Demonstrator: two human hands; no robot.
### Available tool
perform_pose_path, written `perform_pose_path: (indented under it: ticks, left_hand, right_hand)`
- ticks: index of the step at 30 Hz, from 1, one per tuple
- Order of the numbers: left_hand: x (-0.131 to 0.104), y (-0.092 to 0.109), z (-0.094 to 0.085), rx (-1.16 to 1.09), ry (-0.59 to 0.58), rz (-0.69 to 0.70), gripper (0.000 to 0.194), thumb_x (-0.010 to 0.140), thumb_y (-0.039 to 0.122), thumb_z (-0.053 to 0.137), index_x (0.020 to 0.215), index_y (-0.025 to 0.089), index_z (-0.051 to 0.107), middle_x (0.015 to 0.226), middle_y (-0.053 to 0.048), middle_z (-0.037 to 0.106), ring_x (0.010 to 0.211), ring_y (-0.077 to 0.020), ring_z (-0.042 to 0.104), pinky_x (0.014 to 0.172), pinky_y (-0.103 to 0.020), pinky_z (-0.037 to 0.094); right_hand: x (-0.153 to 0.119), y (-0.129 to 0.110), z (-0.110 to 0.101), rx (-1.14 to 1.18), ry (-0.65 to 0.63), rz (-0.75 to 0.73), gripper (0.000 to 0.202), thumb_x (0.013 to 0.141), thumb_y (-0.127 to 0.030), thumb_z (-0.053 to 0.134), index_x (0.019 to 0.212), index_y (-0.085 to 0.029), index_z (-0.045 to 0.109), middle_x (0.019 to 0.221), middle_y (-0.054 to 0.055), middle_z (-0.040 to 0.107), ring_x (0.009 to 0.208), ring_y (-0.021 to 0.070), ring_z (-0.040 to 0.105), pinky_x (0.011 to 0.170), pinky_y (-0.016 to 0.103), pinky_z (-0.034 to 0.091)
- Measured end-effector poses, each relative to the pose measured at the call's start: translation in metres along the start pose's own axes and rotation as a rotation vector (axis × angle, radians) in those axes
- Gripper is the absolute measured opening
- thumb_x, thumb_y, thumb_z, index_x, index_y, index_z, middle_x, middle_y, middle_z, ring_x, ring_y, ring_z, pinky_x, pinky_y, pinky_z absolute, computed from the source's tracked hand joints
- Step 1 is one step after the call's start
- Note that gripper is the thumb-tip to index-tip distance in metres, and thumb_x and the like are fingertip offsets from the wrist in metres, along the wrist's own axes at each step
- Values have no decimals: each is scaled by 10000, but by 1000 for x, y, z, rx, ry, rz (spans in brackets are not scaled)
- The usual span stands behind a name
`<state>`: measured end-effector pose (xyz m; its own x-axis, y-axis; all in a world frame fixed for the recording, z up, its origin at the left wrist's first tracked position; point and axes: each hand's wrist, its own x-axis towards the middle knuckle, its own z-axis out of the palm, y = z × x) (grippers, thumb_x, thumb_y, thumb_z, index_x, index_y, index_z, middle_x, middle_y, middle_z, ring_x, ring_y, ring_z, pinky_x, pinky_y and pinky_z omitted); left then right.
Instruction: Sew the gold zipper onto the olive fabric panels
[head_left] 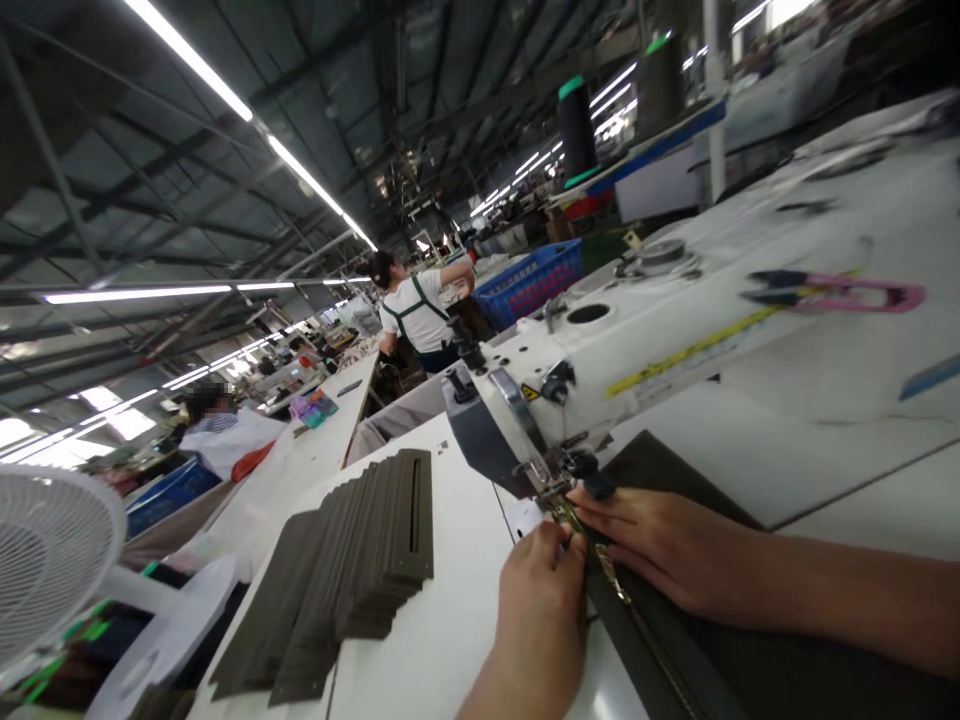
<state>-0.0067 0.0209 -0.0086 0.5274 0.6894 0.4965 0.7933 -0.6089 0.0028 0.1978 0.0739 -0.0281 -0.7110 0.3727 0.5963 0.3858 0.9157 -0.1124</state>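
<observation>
My left hand is closed in a pinch on the edge of a gold-toothed zipper, just in front of the sewing machine's presser foot. The zipper runs along a dark olive fabric panel that lies under the machine head. On top of that panel my right hand lies flat, its fingers stretched towards the foot beside the zipper. Its fingertips come close to the needle area, which is partly hidden. The zipper's near end passes out of view at the bottom.
Left of the machine, a fanned stack of dark slotted pieces lies on the white table. Pink-handled thread snips and a yellow tape measure lie on the machine arm. A white fan stands left; a co-worker sits ahead.
</observation>
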Motion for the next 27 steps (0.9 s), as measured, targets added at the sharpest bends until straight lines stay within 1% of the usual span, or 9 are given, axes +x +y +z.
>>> perform_pose_path:
  ticks: [4, 7, 10, 12, 14, 16, 18, 23, 27]
  left_hand:
    - [6, -4, 0, 46, -55, -19, 156, 906, 108, 539, 976, 175, 661, 908, -89, 675, 749, -215, 693, 631, -311, 619]
    - [6, -2, -3, 39, -68, -36, 171, 890, 95, 531, 956, 177, 666, 906, -89, 680, 746, -223, 696, 637, -328, 623]
    - [-3, 4, -4, 9, -6, -23, 226, 854, 104, 567, 1045, 174, 665, 973, -99, 700, 794, -239, 705, 679, -357, 633]
    - [-11, 9, -4, 0, 43, 3, 231, 845, 124, 588, 1061, 164, 661, 1003, -102, 712, 821, -244, 707, 709, -363, 637]
    - [-16, 14, -5, -3, 67, 43, 195, 851, 132, 592, 1032, 142, 661, 1002, -103, 723, 845, -245, 709, 764, -364, 634]
    - [-18, 17, -6, -7, 61, 71, 162, 855, 123, 594, 1002, 125, 662, 1011, -106, 728, 878, -245, 709, 831, -362, 622]
    - [-18, 19, -7, -8, 38, 73, 144, 858, 116, 600, 988, 117, 664, 1032, -106, 730, 911, -246, 708, 877, -359, 609]
    - [-11, 19, -12, 1, -85, 39, 107, 906, 143, 583, 975, 134, 664, 1044, -111, 727, 961, -236, 697, 890, -361, 603]
    - [-4, 17, -15, 0, -148, 34, 99, 899, 119, 571, 934, 133, 662, 1016, -111, 726, 932, -235, 704, 862, -374, 612]
  right_hand:
    - [5, 2, -3, -32, -25, -1, 388, 913, -99, 464, 1261, -44, 627, 1253, 192, 659, 1199, 264, 611, 1010, 394, 520]
    - [9, -4, -13, 4, -13, -9, 333, 913, -123, 490, 1197, -103, 663, 1259, 176, 659, 1190, 272, 617, 1008, 427, 520]
    - [6, -14, -18, 80, -15, 68, 204, 914, -155, 496, 1001, -164, 680, 1178, 150, 685, 1091, 240, 661, 946, 393, 557]
    - [-1, -20, -14, 80, 14, 155, 177, 912, -166, 484, 953, -168, 657, 1114, 148, 696, 1021, 226, 682, 886, 361, 584]
    - [-10, -23, -5, 15, 88, 167, 235, 903, -163, 477, 1061, -150, 651, 1153, 153, 692, 1053, 234, 678, 891, 367, 586]
    - [-18, -23, 5, -79, 168, 91, 340, 900, -157, 473, 1202, -123, 626, 1239, 152, 672, 1123, 241, 655, 927, 377, 575]
    - [-23, -21, 12, -149, 208, 15, 388, 905, -151, 462, 1257, -96, 615, 1274, 151, 658, 1145, 241, 646, 950, 375, 565]
    - [-19, -15, 16, -170, 154, -2, 384, 913, -141, 440, 1222, -75, 657, 1279, 168, 650, 1163, 247, 636, 979, 391, 550]
    - [-9, -11, 6, -181, 128, -26, 369, 938, -130, 406, 1192, -30, 655, 1231, 185, 673, 1123, 235, 658, 949, 365, 566]
